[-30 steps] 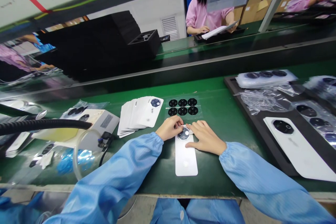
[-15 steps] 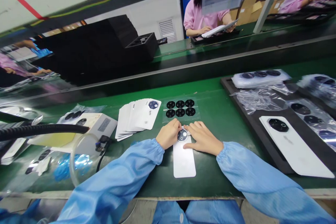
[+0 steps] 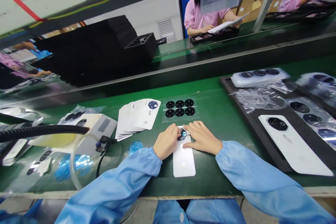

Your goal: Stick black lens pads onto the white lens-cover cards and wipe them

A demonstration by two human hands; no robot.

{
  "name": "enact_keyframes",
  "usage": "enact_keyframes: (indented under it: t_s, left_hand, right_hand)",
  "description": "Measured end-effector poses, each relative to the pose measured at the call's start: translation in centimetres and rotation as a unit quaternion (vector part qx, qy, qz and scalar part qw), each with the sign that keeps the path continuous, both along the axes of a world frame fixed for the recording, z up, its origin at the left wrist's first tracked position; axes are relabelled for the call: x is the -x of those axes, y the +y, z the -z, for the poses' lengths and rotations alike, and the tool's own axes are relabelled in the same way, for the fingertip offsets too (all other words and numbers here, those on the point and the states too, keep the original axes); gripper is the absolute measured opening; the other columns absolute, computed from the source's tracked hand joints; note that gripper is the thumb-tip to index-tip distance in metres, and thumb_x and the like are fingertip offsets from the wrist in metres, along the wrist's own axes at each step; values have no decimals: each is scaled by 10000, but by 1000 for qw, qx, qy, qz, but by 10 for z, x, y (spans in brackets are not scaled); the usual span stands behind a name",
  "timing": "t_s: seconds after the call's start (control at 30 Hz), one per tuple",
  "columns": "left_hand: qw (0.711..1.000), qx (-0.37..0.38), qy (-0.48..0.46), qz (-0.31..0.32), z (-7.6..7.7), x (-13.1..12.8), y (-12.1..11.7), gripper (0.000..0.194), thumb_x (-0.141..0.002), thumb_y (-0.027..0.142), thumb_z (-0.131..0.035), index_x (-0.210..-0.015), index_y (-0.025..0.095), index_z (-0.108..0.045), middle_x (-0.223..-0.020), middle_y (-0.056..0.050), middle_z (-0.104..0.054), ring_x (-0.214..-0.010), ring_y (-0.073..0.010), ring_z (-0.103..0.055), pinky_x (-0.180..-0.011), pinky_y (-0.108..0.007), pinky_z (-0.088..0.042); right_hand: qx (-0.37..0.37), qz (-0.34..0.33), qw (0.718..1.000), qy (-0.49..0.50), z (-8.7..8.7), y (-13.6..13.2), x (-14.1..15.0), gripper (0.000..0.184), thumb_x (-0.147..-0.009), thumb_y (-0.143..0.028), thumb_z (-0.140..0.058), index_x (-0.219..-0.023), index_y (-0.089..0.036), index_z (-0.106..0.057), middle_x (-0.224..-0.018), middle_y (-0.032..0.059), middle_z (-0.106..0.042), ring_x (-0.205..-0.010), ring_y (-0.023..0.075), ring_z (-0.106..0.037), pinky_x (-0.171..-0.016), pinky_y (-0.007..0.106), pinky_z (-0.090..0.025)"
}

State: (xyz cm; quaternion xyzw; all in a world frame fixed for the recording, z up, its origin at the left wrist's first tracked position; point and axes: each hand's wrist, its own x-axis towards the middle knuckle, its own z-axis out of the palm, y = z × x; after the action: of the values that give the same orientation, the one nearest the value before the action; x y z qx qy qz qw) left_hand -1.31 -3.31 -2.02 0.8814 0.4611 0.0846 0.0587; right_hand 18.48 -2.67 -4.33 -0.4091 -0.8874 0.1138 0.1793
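Observation:
A white phone back panel lies flat on the green bench in front of me, its round black camera cover at the far end. Curled in at the left edge of that cover is my left hand, its fingers pressed together; whatever they pinch is hidden. My right hand rests along the panel's right side, fingers stretched and thumb apart on the white surface. Just beyond the panel lies a clear sheet with two rows of black camera covers.
To the left are a fanned stack of white panels, a white box-shaped device with a black hose, and crumpled blue film. A dark tray on the right holds bagged covers and another panel. Co-workers sit across the bench.
My left hand has shifted slightly left and down, showing more of the panel's top edge. A blue glint now shows on the camera cover. My right hand stays nearly still.

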Motion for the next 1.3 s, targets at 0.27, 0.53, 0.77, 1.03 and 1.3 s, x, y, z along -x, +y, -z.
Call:
enact_keyframes:
  t_s: [0.27, 0.53, 0.77, 1.03, 1.3]
  left_hand:
    - [997, -20, -73, -17, -4, 8, -35, 142, -950, 120, -325, -865, 206, -400, -868, -23, -507, -769, -158, -530, -608, -253, -423]
    - [929, -23, -235, -285, -5, 88, -54, 152, -941, 324, -413, -885, 207, -490, -818, -15, -588, -734, -143, -601, -606, -224, -481]
    - [894, -85, -178, -402, 30, 161, -52, 158, -836, 327, -523, -877, 187, -581, -751, -13, -582, -622, -148, -555, -618, -269, -466]
    - [893, -107, -197, -391, 11, 130, -63, 171, -881, 298, -517, -998, 188, -574, -1196, -102, -475, -872, -187, -568, -759, -341, -485]
    - [965, 12, -242, -102, 15, 17, -56, 739, -726, 602, -698, -1311, 205, -485, -1181, -113, -615, -1095, -265, -573, -966, -369, -442]
  right_hand:
    - [3, 1, 1000, 2, 0, 0, 0, 768, -779, -623, -661, -1310, -91, -502, -991, 101, -586, -951, 280, -503, -899, 435, -405]
    - [21, -3, 1000, -2, -3, 0, -2, 725, -793, -559, -683, -1306, -80, -501, -987, 97, -577, -954, 282, -488, -922, 428, -381]
    - [34, -10, 999, 14, 0, 2, -5, 673, -843, -561, -620, -1323, -114, -472, -981, 89, -560, -941, 278, -476, -914, 445, -381]
    - [47, 8, 999, 17, 8, 5, -7, 708, -846, -599, -579, -1379, -162, -419, -1106, 118, -571, -1030, 313, -487, -940, 467, -381]
    - [57, 38, 996, 59, 55, 31, -21, 627, -686, -631, -669, -1172, -257, -538, -1125, 82, -622, -1018, 326, -556, -871, 462, -436]
